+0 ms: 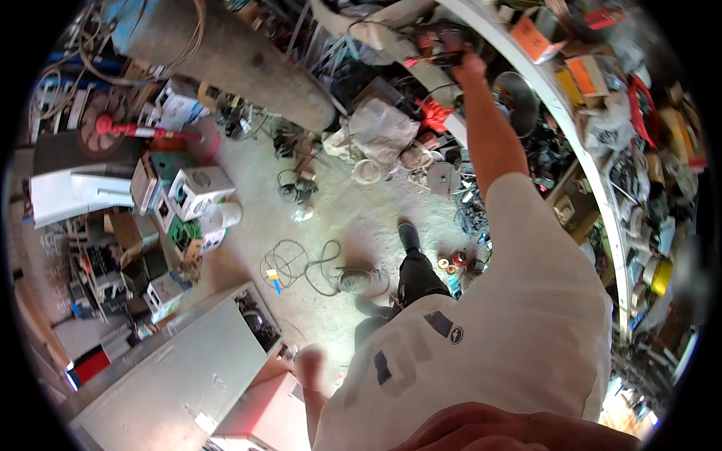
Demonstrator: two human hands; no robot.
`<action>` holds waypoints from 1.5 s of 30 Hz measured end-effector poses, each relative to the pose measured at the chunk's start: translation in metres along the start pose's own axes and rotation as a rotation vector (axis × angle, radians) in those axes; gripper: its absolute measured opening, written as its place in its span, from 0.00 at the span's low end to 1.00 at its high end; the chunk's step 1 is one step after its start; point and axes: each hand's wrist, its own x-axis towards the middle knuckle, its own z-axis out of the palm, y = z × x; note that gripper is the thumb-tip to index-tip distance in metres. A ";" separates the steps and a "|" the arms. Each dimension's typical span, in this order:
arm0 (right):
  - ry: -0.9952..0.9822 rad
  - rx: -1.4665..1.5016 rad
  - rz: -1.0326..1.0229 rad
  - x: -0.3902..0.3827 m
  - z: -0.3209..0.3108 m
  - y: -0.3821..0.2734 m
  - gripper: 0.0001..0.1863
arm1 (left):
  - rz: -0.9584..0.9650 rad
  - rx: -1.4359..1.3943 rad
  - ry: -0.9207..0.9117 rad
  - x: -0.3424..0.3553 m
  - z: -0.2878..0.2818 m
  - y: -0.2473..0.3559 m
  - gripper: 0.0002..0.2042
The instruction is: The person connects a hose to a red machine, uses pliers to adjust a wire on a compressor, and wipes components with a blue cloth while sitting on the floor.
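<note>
My right arm stretches far up to a crowded shelf. There my right hand [470, 69] is closed at a dark object with a reddish end [421, 60]. Its kind is too small and shadowed to tell, and the fingertips are partly hidden. Beyond the hand sits a dark, bulky item [444, 36] on the shelf. Low beside my body hangs my left hand [310, 364], smeared by motion, so its fingers do not show clearly. It is nearest to a large pale metal cabinet [180, 368] lying to the left.
A white curved beam [560, 105] runs past my right arm, with heaped parts and boxes beyond. A big rusty cylinder [233, 64] lies at the far left. On the concrete floor are a coiled cable [323, 270], a blue-handled brush [274, 281] and a grey-white sack [383, 128].
</note>
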 end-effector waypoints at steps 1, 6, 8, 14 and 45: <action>-0.065 -0.263 0.046 0.012 0.010 0.017 0.33 | -0.233 -0.092 0.015 -0.022 -0.002 0.003 0.08; -0.157 -0.479 0.073 0.079 0.045 0.040 0.36 | -0.615 -0.453 -0.127 -0.125 0.018 -0.004 0.11; -0.204 -0.579 0.067 0.080 0.052 0.043 0.30 | -0.779 -0.598 -0.185 -0.150 0.025 -0.024 0.08; -0.221 -0.869 -0.186 0.032 0.007 0.010 0.27 | -0.655 -0.286 -0.055 -0.130 0.054 -0.066 0.14; -1.490 -0.329 -1.343 -1.088 0.174 -0.590 0.14 | -0.685 -1.409 0.575 -0.428 0.343 -0.366 0.07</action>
